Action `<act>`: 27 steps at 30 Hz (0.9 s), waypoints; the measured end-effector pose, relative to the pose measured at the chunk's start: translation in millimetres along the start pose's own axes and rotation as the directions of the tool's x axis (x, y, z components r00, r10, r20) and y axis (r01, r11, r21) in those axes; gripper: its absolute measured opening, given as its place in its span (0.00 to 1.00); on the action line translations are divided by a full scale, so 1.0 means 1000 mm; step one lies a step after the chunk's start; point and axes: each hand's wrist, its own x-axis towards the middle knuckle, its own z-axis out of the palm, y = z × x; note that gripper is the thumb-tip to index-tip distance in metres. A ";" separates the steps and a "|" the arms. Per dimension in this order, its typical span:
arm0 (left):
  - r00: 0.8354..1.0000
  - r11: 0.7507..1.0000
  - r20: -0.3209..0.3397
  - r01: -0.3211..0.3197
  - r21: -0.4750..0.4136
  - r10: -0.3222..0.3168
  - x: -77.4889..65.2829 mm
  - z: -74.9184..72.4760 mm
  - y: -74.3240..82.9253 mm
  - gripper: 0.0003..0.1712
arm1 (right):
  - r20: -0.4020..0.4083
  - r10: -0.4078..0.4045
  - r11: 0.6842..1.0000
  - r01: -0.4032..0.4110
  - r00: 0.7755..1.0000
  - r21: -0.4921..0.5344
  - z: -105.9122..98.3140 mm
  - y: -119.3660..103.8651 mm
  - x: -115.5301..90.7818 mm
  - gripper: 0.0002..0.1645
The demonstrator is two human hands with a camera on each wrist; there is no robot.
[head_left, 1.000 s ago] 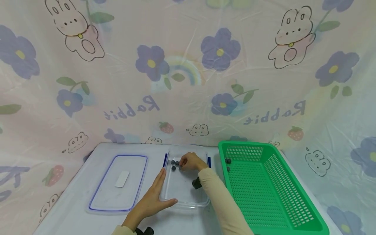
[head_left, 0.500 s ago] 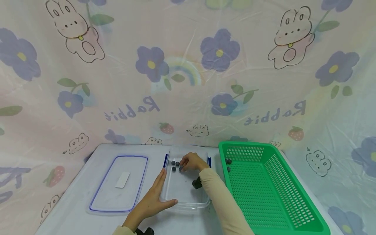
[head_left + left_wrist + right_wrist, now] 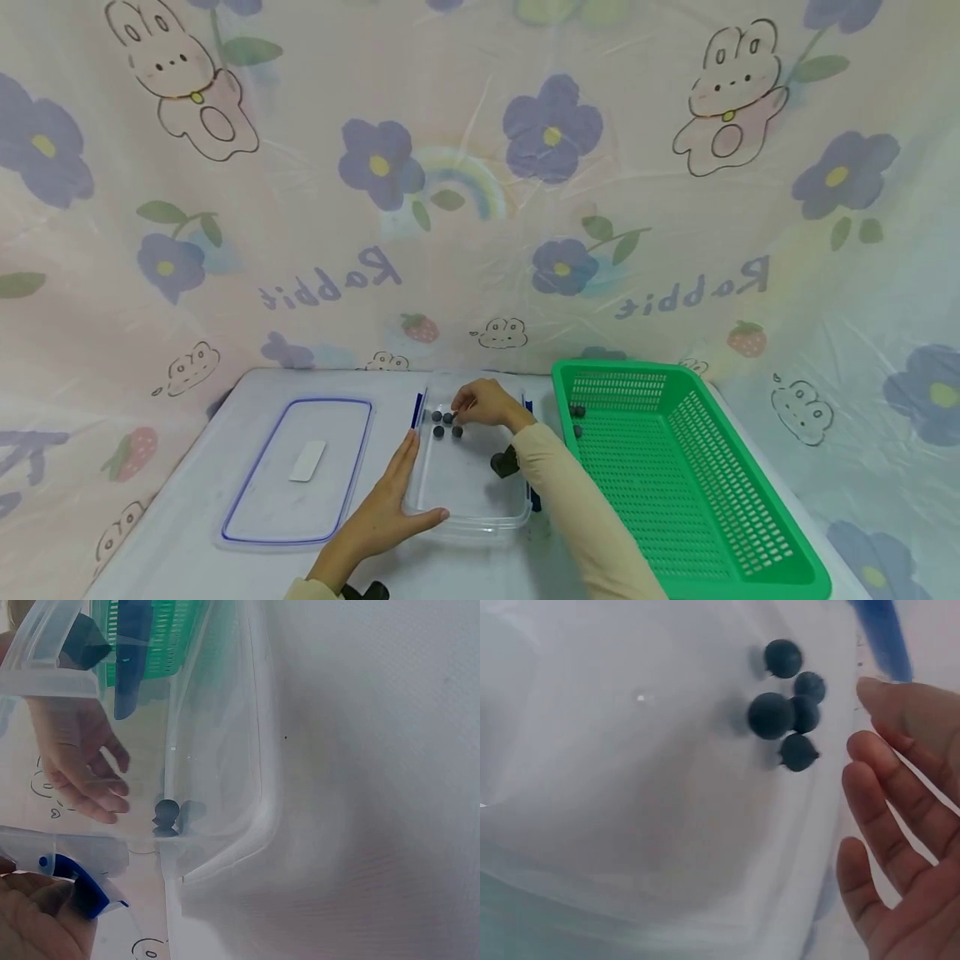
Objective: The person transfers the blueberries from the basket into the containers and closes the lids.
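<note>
Several dark blueberries (image 3: pixel 438 432) lie clustered in the far left corner of a clear plastic box (image 3: pixel 471 527); the right wrist view shows the blueberries (image 3: pixel 771 716) close up, some with little crowns. My right hand (image 3: pixel 487 404) hovers over that corner, fingertips right beside the berries in the head view. Its fingers (image 3: pixel 866 791) are loosely bent and apart, with nothing between them. Along the box's left wall my left hand (image 3: pixel 381 512) rests with straight fingers, its thumb stretched toward the near end. In the left wrist view, the left hand (image 3: pixel 37 922) touches a blue latch (image 3: pixel 88 889).
To the right stands a green perforated basket (image 3: pixel 572 371), with a few more blueberries (image 3: pixel 577 412) along its left side. A clear lid with a blue seal (image 3: pixel 258 508) lies flat on the left, bearing a white rectangle (image 3: pixel 308 461). A patterned curtain (image 3: pixel 480 208) hangs behind the table.
My right hand has lifted slightly off the nearest right berry, which now shows uncovered in the box. The left hand keeps its place on the wall.
</note>
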 end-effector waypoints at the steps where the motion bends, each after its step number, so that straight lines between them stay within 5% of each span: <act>1: 1.000 1.000 -0.001 0.000 0.002 0.000 0.000 0.000 0.000 0.65 | 0.002 -0.018 1.000 0.018 1.000 -0.003 -0.002 -0.002 -0.001 0.10; 11: 1.000 1.000 0.005 0.015 0.006 -0.015 0.000 0.000 0.001 0.65 | -0.021 -0.178 0.981 0.176 0.984 -0.087 -0.026 -0.010 -0.016 0.04; 16: 1.000 1.000 -0.003 0.026 0.004 -0.026 0.000 -0.002 0.001 0.66 | -0.009 -0.287 0.944 0.282 0.958 -0.170 -0.038 -0.020 -0.027 0.05; 27: 1.000 1.000 0.000 0.023 -0.002 -0.023 0.001 -0.001 0.001 0.66 | -0.035 -0.339 0.910 0.318 0.940 -0.265 -0.071 -0.035 -0.072 0.10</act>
